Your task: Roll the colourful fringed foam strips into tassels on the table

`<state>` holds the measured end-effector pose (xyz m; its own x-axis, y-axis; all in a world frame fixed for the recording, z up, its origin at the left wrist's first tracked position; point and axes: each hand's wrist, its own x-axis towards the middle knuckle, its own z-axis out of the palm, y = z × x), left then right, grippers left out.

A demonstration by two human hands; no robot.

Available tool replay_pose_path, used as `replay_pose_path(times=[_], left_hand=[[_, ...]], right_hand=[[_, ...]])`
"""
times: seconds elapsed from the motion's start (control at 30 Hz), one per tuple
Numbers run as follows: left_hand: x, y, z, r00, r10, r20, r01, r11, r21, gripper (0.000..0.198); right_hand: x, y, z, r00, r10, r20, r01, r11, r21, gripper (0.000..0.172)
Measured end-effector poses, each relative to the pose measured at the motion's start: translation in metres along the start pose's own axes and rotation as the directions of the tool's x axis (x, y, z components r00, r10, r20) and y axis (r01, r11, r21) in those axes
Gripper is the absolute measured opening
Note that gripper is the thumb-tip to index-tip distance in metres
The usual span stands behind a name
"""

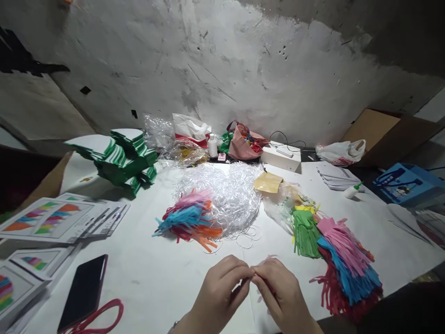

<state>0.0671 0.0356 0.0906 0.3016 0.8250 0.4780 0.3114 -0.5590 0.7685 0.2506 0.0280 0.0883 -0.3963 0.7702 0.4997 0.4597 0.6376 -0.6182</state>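
Fingertip to fingertip, my left hand (225,288) and my right hand (280,294) meet in a pinch above the front of the white table. Pale pink fringed paper (270,257) shows past the right fingers, and a little more of it appears below them. Most of it is hidden, and the pinched spot is too small to make out in detail. Beyond the left hand lies a pile of pink, blue, red and orange fringed paper (189,215). Right of my hands are green fringed paper (306,234) and a pink, blue and red stack (347,260).
A heap of white string (232,195) spreads mid-table. Green folded pieces (125,160) stand back left; printed cards (52,220) and a phone (85,292) lie left. A white box (281,158), a glue bottle (352,190) and a blue bag (408,183) are farther right.
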Motion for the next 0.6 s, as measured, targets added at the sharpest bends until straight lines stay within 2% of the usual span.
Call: replay_pose_path(times=[0.17, 0.27, 0.33, 0.43, 0.5, 0.53, 0.6], left_hand=[[-0.014, -0.018, -0.006, 0.999, -0.010, -0.033, 0.012, 0.999, 0.053, 0.027], [-0.024, -0.033, -0.008, 0.993, -0.056, -0.107, 0.063, 0.996, 0.058, 0.026], [-0.030, -0.044, -0.008, 0.979, -0.104, -0.173, 0.111, 0.993, 0.033, 0.026], [-0.038, -0.065, -0.012, 0.957, -0.197, -0.212, 0.194, 0.980, -0.037, 0.024], [-0.039, -0.086, -0.024, 0.922, -0.297, -0.247, 0.287, 0.955, -0.076, 0.019], [-0.038, -0.098, -0.034, 0.892, -0.359, -0.275, 0.347, 0.933, -0.095, 0.016], [-0.032, -0.130, -0.063, 0.797, -0.499, -0.340, 0.480, 0.865, -0.145, 0.009]], right_hand=[[0.010, 0.000, 0.022, 0.993, -0.075, -0.087, 0.071, 0.996, -0.049, 0.014], [0.009, 0.007, 0.036, 0.989, -0.076, -0.126, 0.062, 0.992, -0.112, 0.015], [0.008, 0.014, 0.046, 0.994, -0.068, -0.080, 0.055, 0.986, -0.155, 0.015], [0.006, 0.028, 0.065, 0.999, -0.045, 0.003, 0.045, 0.982, -0.183, 0.014], [0.003, 0.040, 0.080, 0.998, -0.016, -0.055, 0.004, 0.978, -0.207, 0.009], [0.000, 0.047, 0.088, 0.994, 0.005, -0.106, -0.030, 0.973, -0.230, 0.012], [-0.006, 0.061, 0.103, 0.980, 0.044, -0.192, -0.098, 0.954, -0.283, 0.028]])
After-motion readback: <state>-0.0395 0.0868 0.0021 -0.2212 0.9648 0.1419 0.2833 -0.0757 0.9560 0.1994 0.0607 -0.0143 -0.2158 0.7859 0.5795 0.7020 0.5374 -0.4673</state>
